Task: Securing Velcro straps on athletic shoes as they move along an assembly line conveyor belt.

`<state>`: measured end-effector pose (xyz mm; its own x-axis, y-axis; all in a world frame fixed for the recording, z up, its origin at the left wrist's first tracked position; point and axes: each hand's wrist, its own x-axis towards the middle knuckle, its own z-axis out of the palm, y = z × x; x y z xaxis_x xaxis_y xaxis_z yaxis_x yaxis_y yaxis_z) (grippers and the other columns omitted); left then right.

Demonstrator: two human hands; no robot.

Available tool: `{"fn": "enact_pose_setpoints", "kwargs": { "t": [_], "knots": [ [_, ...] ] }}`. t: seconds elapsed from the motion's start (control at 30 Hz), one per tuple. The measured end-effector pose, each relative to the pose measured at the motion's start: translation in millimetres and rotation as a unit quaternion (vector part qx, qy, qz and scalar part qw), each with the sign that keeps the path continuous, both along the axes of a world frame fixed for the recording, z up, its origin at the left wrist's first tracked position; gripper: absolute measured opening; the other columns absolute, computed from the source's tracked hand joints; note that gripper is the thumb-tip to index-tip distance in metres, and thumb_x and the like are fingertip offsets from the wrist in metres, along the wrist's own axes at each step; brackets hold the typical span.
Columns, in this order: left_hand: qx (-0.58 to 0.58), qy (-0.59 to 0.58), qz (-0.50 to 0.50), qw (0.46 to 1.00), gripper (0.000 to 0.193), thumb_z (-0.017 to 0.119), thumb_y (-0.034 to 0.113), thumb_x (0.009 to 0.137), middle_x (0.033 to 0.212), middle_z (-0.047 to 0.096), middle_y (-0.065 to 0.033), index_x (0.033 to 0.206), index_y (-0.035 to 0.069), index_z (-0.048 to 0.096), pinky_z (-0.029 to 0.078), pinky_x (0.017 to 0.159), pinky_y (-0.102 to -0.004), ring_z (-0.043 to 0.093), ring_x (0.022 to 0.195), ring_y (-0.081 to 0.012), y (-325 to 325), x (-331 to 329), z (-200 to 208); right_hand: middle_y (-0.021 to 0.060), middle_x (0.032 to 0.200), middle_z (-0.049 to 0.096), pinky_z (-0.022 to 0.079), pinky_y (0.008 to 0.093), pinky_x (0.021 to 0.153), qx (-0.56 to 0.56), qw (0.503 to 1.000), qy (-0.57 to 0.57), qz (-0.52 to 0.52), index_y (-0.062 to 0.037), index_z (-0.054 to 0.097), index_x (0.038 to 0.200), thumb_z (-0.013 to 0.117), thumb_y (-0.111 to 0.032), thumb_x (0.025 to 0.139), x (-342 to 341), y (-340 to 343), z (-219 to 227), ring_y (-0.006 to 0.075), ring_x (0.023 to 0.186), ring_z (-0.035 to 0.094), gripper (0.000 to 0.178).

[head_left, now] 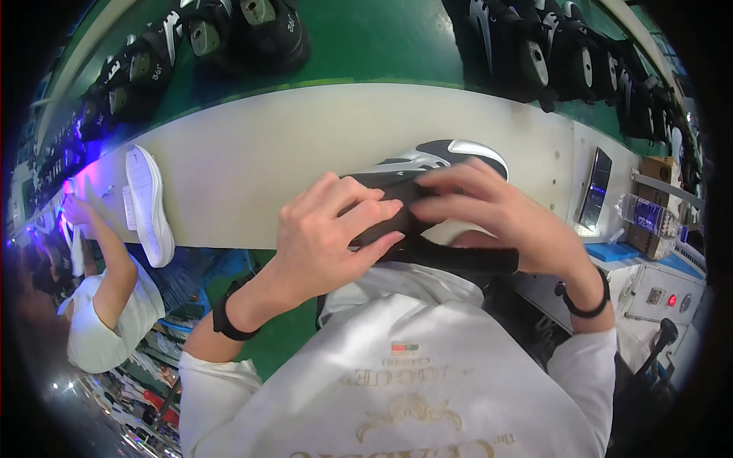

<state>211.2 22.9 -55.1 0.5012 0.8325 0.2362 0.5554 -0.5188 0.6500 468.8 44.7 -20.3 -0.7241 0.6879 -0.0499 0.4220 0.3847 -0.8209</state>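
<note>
A black and silver shoe upper (412,162) is at the near edge of the pale bench, right in front of me. Its dark fabric part lies between my hands, and a black padded strip (473,258) reaches toward my right wrist. With fingers bent, my left hand (324,233) grips the black material from the left. My right hand (489,214) is curled over the same material from the right; its fingertips are slightly blurred and its thumb is partly behind the strip. My hands hide much of the upper's middle.
A white shoe sole (149,204) lies on the bench (252,153) at left, near another person (114,305). Black shoes (504,46) line the green surface beyond. At right are a phone-like device (595,187), a plastic bottle (647,215) and a control box (663,298).
</note>
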Motion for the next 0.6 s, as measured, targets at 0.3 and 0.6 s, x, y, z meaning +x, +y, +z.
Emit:
{"fn": "enact_pose_setpoints", "kwargs": {
  "t": [0.3,0.6],
  "knots": [
    [0.006,-0.043,-0.007,0.999,0.031,0.089,0.004,0.059,0.078,0.063,-0.0039,0.086,0.006,0.074,0.052,0.062,-0.0311,0.061,0.071,-0.0205,6.4,-1.9,-8.0,0.0033,0.066,0.062,0.043,0.0273,0.054,-0.235,0.929,0.066,-0.280,0.0022,0.067,0.077,0.082,-0.013,0.076,-21.3,22.7,-1.9,0.0081,0.058,0.052,0.021],
    [0.028,-0.035,-0.016,0.999,0.027,0.083,0.008,0.070,0.086,0.065,-0.0107,0.093,0.005,0.069,0.051,0.065,-0.0361,0.063,0.075,-0.0275,8.5,6.4,3.4,0.0104,0.066,0.060,0.045,0.0365,0.061,-0.216,0.968,0.029,-0.121,0.0018,0.058,0.072,0.079,-0.010,0.073,-80.1,67.4,-78.6,0.0212,0.064,0.057,0.025]
  ]
}}
